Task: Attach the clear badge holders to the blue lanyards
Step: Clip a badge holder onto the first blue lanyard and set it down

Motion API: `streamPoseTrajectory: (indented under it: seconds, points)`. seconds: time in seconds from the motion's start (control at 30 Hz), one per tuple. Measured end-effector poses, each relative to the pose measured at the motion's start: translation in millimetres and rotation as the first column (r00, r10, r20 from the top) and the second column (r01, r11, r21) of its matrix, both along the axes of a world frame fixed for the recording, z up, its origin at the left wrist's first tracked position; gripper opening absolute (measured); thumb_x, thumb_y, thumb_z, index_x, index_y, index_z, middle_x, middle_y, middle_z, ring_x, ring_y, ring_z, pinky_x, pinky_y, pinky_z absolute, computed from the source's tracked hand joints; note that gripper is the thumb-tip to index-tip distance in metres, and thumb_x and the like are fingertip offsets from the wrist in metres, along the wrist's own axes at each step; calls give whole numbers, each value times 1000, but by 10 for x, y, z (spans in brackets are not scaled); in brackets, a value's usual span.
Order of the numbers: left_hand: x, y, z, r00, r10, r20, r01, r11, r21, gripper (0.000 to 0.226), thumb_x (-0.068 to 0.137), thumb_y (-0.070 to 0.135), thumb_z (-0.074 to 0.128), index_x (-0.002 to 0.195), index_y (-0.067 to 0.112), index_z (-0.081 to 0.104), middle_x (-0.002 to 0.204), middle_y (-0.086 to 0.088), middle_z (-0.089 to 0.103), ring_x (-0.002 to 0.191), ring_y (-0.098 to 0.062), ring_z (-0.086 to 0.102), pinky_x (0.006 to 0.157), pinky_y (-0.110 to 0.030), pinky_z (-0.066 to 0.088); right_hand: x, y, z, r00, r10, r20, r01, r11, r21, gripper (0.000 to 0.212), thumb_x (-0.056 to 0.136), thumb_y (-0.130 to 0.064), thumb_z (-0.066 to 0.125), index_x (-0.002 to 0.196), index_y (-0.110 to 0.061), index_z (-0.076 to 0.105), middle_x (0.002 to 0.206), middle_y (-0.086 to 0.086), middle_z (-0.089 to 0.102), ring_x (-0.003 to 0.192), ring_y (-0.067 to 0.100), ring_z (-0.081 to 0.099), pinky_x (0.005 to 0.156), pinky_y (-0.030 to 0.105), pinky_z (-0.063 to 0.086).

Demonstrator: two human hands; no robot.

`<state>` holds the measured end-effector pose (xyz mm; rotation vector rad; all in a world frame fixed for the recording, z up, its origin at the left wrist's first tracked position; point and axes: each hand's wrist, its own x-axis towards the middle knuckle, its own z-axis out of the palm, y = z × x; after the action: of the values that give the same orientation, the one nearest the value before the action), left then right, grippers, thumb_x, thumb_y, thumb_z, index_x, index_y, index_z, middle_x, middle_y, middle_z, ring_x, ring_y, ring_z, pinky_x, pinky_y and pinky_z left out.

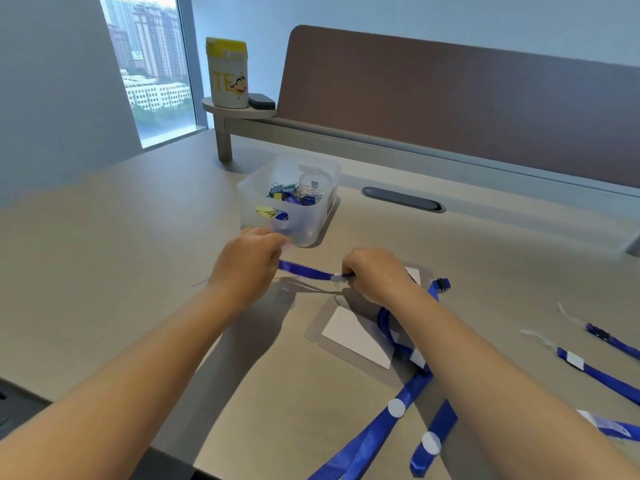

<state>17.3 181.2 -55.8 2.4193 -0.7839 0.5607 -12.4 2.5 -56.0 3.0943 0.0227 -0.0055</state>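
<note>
My left hand (247, 263) and my right hand (375, 273) hold a short stretch of blue lanyard (306, 270) taut between them, just above the desk. A clear plastic strip sticks out to the left of my left hand. Under my right wrist lies a clear badge holder (349, 336) with a white card inside. A second holder peeks out behind my right hand. The lanyard's blue straps (388, 424) with white round dots run toward the near desk edge.
A translucent bin (266, 202) of binder clips stands just beyond my hands. More blue lanyards (602, 374) with clear end strips lie at the right. A grey cable port (403, 199) sits behind, below a brown divider panel (450, 98). A yellow-lidded canister (228, 72) stands on a small shelf.
</note>
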Motion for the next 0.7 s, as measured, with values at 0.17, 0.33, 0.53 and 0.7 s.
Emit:
streamPoseTrajectory:
  seconds: [0.17, 0.33, 0.53, 0.7]
  points:
    - [250, 37, 205, 982, 81, -169, -114, 974, -195, 25, 88, 6, 49, 110, 6, 60, 109, -18, 65, 82, -22, 53, 74, -26, 39, 233, 5, 398, 970, -76, 231, 22, 973, 228, 21, 91, -14, 48, 101, -6, 65, 102, 15, 67, 89, 29, 59, 71, 32, 43]
    - [509, 122, 409, 952, 137, -274, -230, 910, -345, 30, 92, 14, 43, 121, 10, 51, 118, -17, 60, 87, -17, 44, 76, -28, 38, 668, 64, 815, 893, -216, 394, -11, 866, 500, 21, 89, -11, 52, 100, -1, 66, 101, 18, 68, 86, 29, 60, 74, 35, 50]
    - [757, 240, 415, 935, 149, -322, -264, 899, -350, 28, 93, 15, 43, 119, 11, 52, 120, -15, 60, 88, -15, 45, 77, -27, 39, 1254, 207, 990, 739, -429, 520, -106, 688, 718, 16, 89, -11, 54, 92, 2, 63, 93, 23, 68, 82, 38, 65, 75, 50, 56]
    - [882, 319, 325, 935, 137, -328, -255, 901, -351, 28, 92, 15, 44, 118, 11, 54, 118, -14, 62, 89, -13, 46, 78, -25, 39, 1583, 302, 820, 673, -465, 575, -130, 692, 710, 17, 91, -11, 50, 93, 2, 62, 100, 22, 65, 86, 35, 65, 75, 43, 57]
